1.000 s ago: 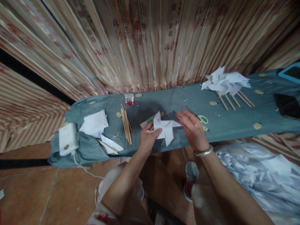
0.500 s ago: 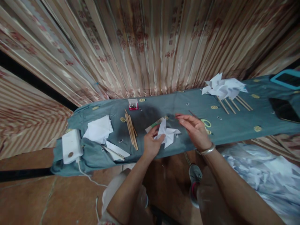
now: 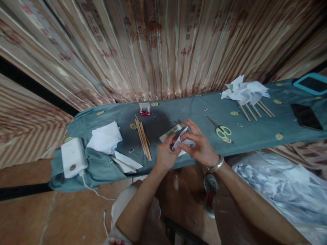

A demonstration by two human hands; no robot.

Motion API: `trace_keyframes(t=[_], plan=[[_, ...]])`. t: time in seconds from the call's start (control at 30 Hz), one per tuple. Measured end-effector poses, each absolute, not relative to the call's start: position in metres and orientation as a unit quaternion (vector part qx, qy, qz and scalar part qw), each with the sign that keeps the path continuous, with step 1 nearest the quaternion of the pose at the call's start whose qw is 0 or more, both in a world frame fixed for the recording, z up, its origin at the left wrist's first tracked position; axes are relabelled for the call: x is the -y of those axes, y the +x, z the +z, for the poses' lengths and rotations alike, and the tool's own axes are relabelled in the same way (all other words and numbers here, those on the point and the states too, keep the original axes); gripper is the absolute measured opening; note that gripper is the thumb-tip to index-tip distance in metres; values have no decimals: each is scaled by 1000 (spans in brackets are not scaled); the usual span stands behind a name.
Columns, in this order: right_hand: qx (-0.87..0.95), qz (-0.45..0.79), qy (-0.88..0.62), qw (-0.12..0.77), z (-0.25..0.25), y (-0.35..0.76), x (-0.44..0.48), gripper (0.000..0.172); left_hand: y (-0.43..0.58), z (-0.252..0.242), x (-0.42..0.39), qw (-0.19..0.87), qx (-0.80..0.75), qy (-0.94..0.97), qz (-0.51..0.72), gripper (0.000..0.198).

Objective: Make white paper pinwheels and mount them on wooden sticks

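Note:
A white folded-paper pinwheel point(image 3: 184, 151) is gripped between the thumb and fingers of my left hand point(image 3: 167, 153), above the table's front edge. My right hand point(image 3: 200, 144) reaches over it, thumb and index finger closed together at the pinwheel's middle, the other fingers raised. Whatever small thing those fingertips may hold is hidden. Just behind my left hand lies a green-and-white tube point(image 3: 170, 132). Scissors with light green handles point(image 3: 222, 131) rest to the right of my right hand. A bundle of thin wooden sticks point(image 3: 143, 139) lies left of my left hand.
Farther left are a stack of white paper squares point(image 3: 105, 137), a folded paper piece point(image 3: 127, 161) and a white corded device point(image 3: 74, 158). A small open red box point(image 3: 145, 109) sits behind. Finished pinwheels on sticks point(image 3: 245, 90) and a black phone point(image 3: 306, 116) lie right.
My right hand has moved left from beside the scissors onto the pinwheel's middle, uncovering the scissors' handles. My left hand keeps its grip on the pinwheel. The view has shifted slightly.

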State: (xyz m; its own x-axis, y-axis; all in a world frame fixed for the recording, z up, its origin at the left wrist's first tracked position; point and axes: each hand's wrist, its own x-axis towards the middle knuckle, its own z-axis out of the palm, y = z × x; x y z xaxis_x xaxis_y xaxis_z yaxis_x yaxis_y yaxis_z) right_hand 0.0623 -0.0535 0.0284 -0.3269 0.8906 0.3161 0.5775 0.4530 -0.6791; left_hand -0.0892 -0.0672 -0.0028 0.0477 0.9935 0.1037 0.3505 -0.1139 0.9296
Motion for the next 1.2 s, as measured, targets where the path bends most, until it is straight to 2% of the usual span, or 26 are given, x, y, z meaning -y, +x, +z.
trace_keyframes(t=[0.33, 0.53, 0.73, 0.87, 1.0, 1.17, 1.2], plan=[[762, 292, -456, 355, 25, 54, 50, 19, -96, -2, 69, 343, -541, 652, 407, 40], [724, 320, -460, 401, 32, 53, 47, 18, -100, 1, 70, 376, -553, 614, 420, 43], [620, 325, -510, 500, 37, 59, 29, 17, -117, 0, 62, 441, -562, 489, 500, 45], [643, 280, -498, 510, 43, 44, 1, 14, -141, 2, 49, 389, -593, 405, 577, 46], [753, 205, -470, 413, 48, 6, -45, 16, -166, 8, 40, 350, -594, 350, 634, 48], [854, 106, -473, 187, 42, -53, -98, 20, -190, 16, 37, 341, -572, 292, 686, 51], [858, 103, -471, 174, 39, -63, -106, 20, -194, 17, 37, 332, -573, 281, 694, 51]])
